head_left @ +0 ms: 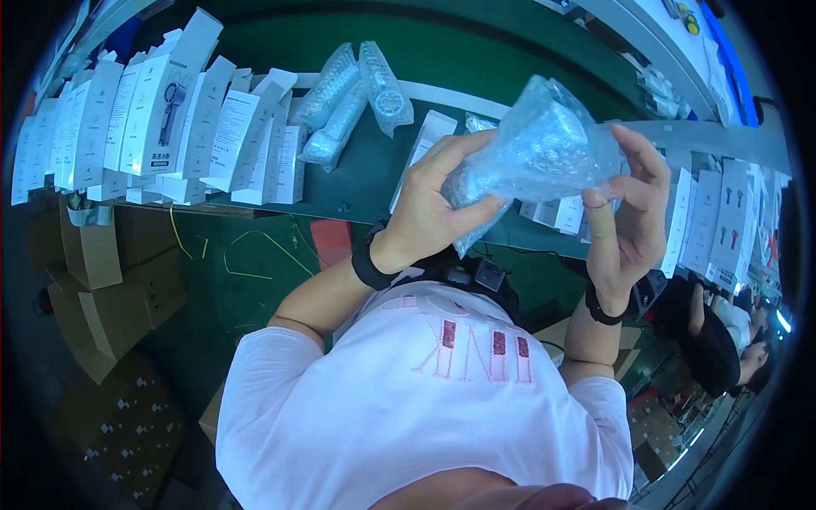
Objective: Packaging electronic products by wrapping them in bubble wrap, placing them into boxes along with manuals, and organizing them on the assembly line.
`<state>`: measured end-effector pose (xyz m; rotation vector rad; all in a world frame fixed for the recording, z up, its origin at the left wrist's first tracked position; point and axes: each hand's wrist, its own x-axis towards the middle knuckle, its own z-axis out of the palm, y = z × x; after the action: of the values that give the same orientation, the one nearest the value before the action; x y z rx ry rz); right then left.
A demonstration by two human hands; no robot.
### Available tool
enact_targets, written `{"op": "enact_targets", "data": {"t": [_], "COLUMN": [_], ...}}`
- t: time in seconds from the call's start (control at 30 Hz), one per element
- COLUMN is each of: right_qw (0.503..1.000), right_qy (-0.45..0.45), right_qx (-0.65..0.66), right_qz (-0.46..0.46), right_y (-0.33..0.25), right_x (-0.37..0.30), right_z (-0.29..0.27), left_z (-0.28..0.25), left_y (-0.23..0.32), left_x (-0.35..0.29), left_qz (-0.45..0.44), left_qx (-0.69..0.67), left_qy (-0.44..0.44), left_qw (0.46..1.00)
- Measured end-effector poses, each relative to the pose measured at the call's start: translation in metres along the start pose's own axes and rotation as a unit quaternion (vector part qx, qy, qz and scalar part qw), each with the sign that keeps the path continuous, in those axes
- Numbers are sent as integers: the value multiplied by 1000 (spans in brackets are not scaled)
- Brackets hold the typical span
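A clear bubble-wrap bag (548,140) is held up over the green workbench (361,183). My left hand (429,195) wraps round its left end, fingers behind and thumb in front. At the other end, my right hand (633,217) pinches the loose edge of the bag between thumb and finger, its remaining fingers curled. The layers of wrap hide what the bag contains. Several similar bubble-wrapped items (387,93) lie on the bench beyond my left hand. A white box (429,140) lies partly behind that hand.
Upright white boxes (153,119) with open flaps crowd the bench's left side. More white boxes (718,212) stand at the right. Brown cartons (110,297) sit on the floor at left. Another person (710,331) is at the far right.
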<state>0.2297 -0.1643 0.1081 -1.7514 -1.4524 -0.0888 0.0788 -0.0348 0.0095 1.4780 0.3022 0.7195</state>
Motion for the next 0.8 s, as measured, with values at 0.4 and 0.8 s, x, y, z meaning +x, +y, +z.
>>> {"op": "enact_targets", "data": {"t": [0.4,0.8], "right_qw": [989,772], "right_qy": [127,225], "right_qx": [73,374], "right_qz": [-26,462], "right_y": [8,97], "right_x": [-40,-75], "right_z": [16,27], "left_z": [15,-2], "left_y": [0,-79], "left_x": [-10,-52], "left_qz": [131,-104], "left_qx": [153,413], "left_qy": [59,-31], "left_qw": [978,904]}}
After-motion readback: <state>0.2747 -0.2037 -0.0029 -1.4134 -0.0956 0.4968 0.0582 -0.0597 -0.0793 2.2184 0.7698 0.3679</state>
